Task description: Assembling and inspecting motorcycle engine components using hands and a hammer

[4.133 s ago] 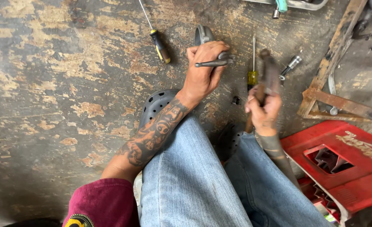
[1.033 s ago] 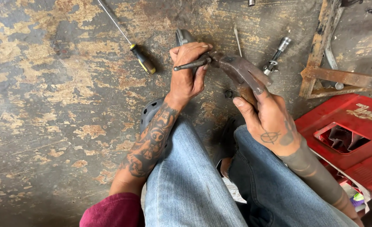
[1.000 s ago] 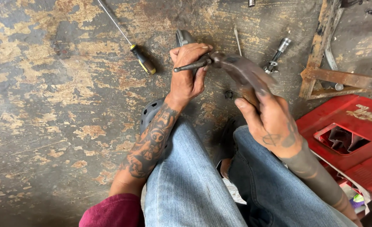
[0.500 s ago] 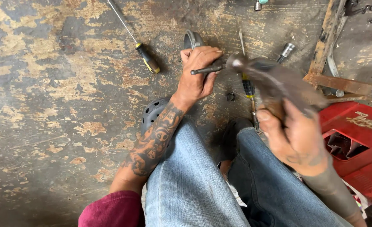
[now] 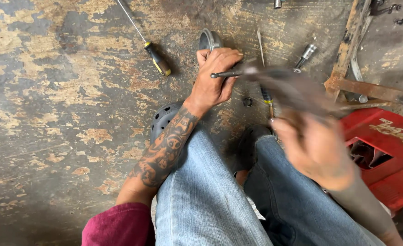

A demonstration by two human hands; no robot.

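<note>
Steel rod [image 5: 226, 74] clamped in left hand [image 5: 215, 77], right hand [image 5: 317, 150] blurred, gripping hammer [image 5: 288, 89], bare floor [image 5: 51, 114] leftward

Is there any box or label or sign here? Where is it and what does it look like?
Red plastic crate: on the floor at the right edge, beside the person's right leg; boxy, open compartments on top, pale lettering on its side.
No other labels, signs or screens show.
</note>
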